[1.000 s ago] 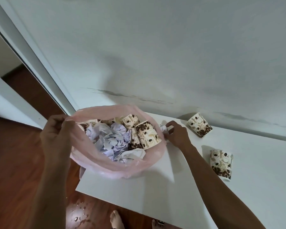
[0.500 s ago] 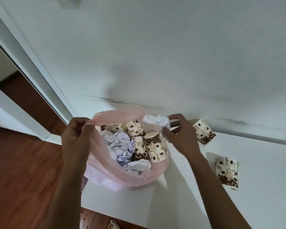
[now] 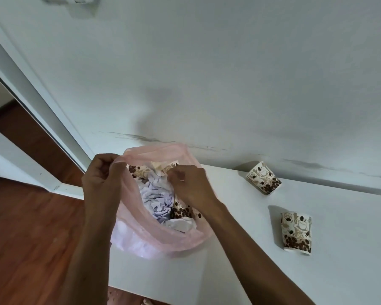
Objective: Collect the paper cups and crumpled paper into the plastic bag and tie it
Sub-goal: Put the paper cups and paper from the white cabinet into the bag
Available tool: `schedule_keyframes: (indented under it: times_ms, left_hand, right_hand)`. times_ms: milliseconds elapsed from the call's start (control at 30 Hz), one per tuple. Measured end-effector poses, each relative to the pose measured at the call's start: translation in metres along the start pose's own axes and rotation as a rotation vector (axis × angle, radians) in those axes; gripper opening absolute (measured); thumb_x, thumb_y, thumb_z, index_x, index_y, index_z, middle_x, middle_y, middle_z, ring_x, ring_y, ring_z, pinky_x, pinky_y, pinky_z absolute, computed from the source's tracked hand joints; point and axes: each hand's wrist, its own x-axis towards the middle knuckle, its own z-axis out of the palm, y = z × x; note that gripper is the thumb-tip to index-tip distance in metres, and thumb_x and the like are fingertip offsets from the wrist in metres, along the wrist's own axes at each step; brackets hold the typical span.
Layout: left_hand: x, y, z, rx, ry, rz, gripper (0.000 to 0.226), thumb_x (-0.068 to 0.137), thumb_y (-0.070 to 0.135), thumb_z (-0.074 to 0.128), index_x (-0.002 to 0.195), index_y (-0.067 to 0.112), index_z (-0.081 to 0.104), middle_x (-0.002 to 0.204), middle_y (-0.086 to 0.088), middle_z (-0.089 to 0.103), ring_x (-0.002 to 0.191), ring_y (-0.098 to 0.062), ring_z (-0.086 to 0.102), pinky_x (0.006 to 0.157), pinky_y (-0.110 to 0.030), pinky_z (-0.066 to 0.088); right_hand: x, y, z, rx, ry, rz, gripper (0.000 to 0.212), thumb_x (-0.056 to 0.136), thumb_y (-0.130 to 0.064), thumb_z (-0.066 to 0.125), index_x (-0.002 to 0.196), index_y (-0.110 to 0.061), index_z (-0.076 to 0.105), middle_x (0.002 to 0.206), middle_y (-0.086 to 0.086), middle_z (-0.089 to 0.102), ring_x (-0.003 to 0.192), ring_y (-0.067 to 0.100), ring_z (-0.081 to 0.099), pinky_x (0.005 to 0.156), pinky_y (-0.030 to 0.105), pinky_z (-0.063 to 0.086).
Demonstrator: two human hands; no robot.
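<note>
- Bag: pink plastic, sat at the left front corner of the white table, partly overhanging the edge, mouth wide.
- Left hand: gripped the bag's left rim, fingers curled round a bunched fold of plastic, lifted up off the table.
- Right hand: hovered inside the bag mouth, over the contents, fingers curled downward. Couldn't tell if anything was still pinched in it; fingertips hidden behind the knuckles.
- Crumpled paper: white-lilac wads, packed in the middle of the bag; one more white wad lay nearer the front rim.
- Cups in bag: several coffee-bean print paper cups, some at the far side by the rim, some under the right wrist, partly covered by the hand.
- Far cup: loose on the table, tipped on its side near the wall, well apart from the bag.
- Near cup: also on its side, looked squashed flat, lay to the right of the right forearm, apart from the far cup.
- Floor: reddish wood, left of the table; white door frame ran along the left of the wall.
</note>
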Motion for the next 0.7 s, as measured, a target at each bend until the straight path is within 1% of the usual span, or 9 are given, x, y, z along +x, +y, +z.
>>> schedule_keyframes:
  times_ms: [100,167,267,333,400,467,500,600,700]
  left_hand:
    - [-0.004,0.0,0.007,-0.006,-0.012,-0.012,0.017,0.092,0.007,0.056,0.085,0.02,0.064,0.068,0.017,0.063,0.063,0.002,0.055,0.064,-0.023,0.046]
    - [-0.007,0.001,0.014,-0.003,-0.025,-0.02,0.014,0.091,0.007,0.056,0.088,0.018,0.065,0.07,0.015,0.063,0.065,0.0,0.055,0.066,-0.028,0.046]
    - [-0.012,0.004,0.023,-0.017,-0.06,-0.02,0.015,0.09,0.008,0.058,0.085,0.021,0.064,0.076,0.005,0.064,0.071,-0.011,0.057,0.071,-0.034,0.046]
    - [-0.015,0.008,0.03,-0.031,-0.083,-0.019,0.016,0.088,0.008,0.059,0.083,0.021,0.064,0.077,0.0,0.063,0.072,-0.015,0.056,0.071,-0.035,0.045]
    - [-0.02,0.013,0.037,-0.07,-0.107,-0.029,0.017,0.086,0.007,0.059,0.081,0.023,0.064,0.075,-0.002,0.061,0.072,-0.019,0.056,0.071,-0.037,0.045]
    - [-0.024,0.019,0.043,-0.105,-0.141,-0.04,0.014,0.083,0.01,0.059,0.079,0.023,0.064,0.073,-0.007,0.059,0.071,-0.025,0.054,0.069,-0.041,0.044]
    - [-0.026,0.023,0.046,-0.119,-0.156,-0.043,0.012,0.081,0.012,0.059,0.079,0.023,0.064,0.072,-0.008,0.058,0.07,-0.026,0.053,0.068,-0.043,0.044]
    - [-0.031,0.031,0.052,-0.144,-0.192,-0.048,0.008,0.077,0.014,0.057,0.078,0.02,0.062,0.067,-0.008,0.054,0.067,-0.027,0.051,0.067,-0.046,0.044]
    - [-0.038,0.037,0.056,-0.13,-0.193,-0.016,0.009,0.08,0.012,0.057,0.079,0.019,0.062,0.068,-0.002,0.057,0.067,-0.021,0.053,0.069,-0.039,0.043]
  right_hand:
    - [-0.004,0.021,-0.029,0.018,0.113,0.03,0.016,0.093,-0.024,0.061,0.095,-0.02,0.076,0.082,-0.017,0.069,0.07,-0.015,0.061,0.066,-0.002,0.04]
    - [-0.006,0.037,-0.05,0.033,0.248,0.024,0.012,0.091,-0.021,0.064,0.093,-0.02,0.076,0.082,-0.016,0.071,0.075,-0.01,0.065,0.069,0.0,0.043]
    - [-0.01,0.063,-0.082,-0.032,0.537,0.004,0.01,0.086,-0.013,0.066,0.088,-0.016,0.075,0.08,-0.004,0.074,0.077,-0.002,0.064,0.07,0.002,0.042]
    - [-0.012,0.088,-0.103,-0.172,0.622,0.078,0.016,0.083,-0.015,0.067,0.098,-0.016,0.074,0.091,0.003,0.073,0.09,0.013,0.063,0.079,0.015,0.042]
    - [-0.012,0.119,-0.121,-0.284,0.561,0.22,0.037,0.077,-0.023,0.069,0.113,-0.014,0.069,0.104,0.012,0.069,0.105,0.031,0.058,0.09,0.03,0.039]
    - [-0.014,0.144,-0.135,-0.303,0.471,0.326,0.061,0.068,-0.039,0.066,0.123,-0.013,0.063,0.115,0.015,0.066,0.116,0.035,0.055,0.097,0.033,0.036]
    - [-0.015,0.152,-0.139,-0.29,0.434,0.37,0.066,0.067,-0.04,0.068,0.127,-0.012,0.06,0.12,0.016,0.064,0.119,0.035,0.053,0.099,0.035,0.036]
    - [-0.015,0.174,-0.142,-0.3,0.334,0.44,0.062,0.075,-0.022,0.077,0.133,-0.011,0.055,0.121,0.017,0.064,0.118,0.036,0.054,0.099,0.039,0.039]
    - [-0.014,0.189,-0.138,-0.282,0.327,0.479,0.063,0.076,-0.028,0.077,0.132,-0.016,0.053,0.115,0.017,0.065,0.112,0.037,0.057,0.094,0.039,0.043]
